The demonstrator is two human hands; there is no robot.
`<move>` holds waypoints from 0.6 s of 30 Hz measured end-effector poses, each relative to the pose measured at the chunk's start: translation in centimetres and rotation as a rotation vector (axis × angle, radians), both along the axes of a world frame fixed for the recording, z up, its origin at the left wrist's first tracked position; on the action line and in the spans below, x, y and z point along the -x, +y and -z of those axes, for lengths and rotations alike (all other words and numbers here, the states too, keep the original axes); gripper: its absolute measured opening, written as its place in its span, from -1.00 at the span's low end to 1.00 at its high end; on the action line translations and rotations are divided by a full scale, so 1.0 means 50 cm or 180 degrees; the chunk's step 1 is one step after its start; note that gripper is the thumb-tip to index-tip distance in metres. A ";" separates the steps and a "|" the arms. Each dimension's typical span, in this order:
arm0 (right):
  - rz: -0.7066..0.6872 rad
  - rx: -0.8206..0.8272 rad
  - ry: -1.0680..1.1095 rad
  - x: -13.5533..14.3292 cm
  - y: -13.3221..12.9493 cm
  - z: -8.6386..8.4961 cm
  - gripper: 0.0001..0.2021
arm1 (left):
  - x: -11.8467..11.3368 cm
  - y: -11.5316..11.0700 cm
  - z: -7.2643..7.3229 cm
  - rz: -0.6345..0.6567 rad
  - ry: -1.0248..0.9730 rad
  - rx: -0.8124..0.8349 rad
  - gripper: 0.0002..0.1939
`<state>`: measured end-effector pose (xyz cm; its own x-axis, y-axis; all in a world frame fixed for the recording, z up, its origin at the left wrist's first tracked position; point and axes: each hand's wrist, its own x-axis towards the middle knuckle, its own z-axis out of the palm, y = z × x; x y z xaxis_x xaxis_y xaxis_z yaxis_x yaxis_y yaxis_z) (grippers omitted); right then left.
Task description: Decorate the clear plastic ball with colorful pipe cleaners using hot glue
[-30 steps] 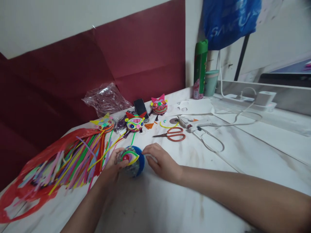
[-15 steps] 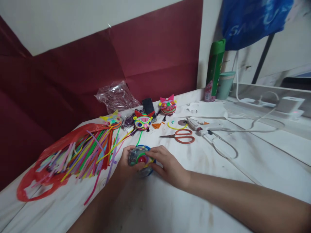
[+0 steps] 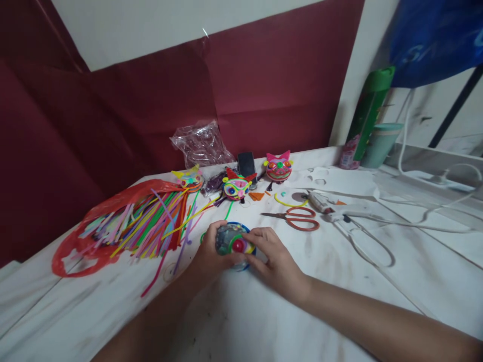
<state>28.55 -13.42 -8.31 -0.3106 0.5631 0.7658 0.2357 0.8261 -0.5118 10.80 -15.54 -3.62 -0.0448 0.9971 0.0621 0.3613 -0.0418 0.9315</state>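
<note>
L hand (image 3: 212, 254) grips round grey-blue craft piece (image 3: 236, 243), prob steadying it bc R hand (image 3: 274, 260) pinches its side.

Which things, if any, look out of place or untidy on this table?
The coloured strips fan out past the red bag onto the white table; one pink strip looks astray, sticking out well beyond the bundle. Orange scraps also lie loose near the tip of the scissors, like leftover offcuts.

Green can (image 3: 372, 108) beside pale green cup (image 3: 382, 146), blue bag (image 3: 433, 45) above; dark phone (image 3: 246, 164) near crumpled clear plastic (image 3: 199, 143).
</note>
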 end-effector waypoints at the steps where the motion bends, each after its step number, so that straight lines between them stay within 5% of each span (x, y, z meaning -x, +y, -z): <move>1: 0.0014 0.0002 0.0000 0.000 -0.001 0.000 -0.67 | 0.001 -0.001 0.000 0.0029 0.0017 0.0018 -0.14; 12: 0.0037 0.0000 0.0043 0.002 -0.005 -0.001 -0.63 | 0.011 0.003 0.023 0.0052 0.0069 -0.0173 -0.13; 18: 0.0006 0.0011 0.0013 0.003 -0.009 -0.005 -0.64 | 0.004 0.001 0.012 -0.0013 0.0017 -0.0116 -0.29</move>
<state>28.41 -13.89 -8.08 -0.3064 0.5663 0.7652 0.2352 0.8239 -0.5156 10.62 -15.47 -4.23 -0.0486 0.9939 0.0985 0.3666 -0.0740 0.9275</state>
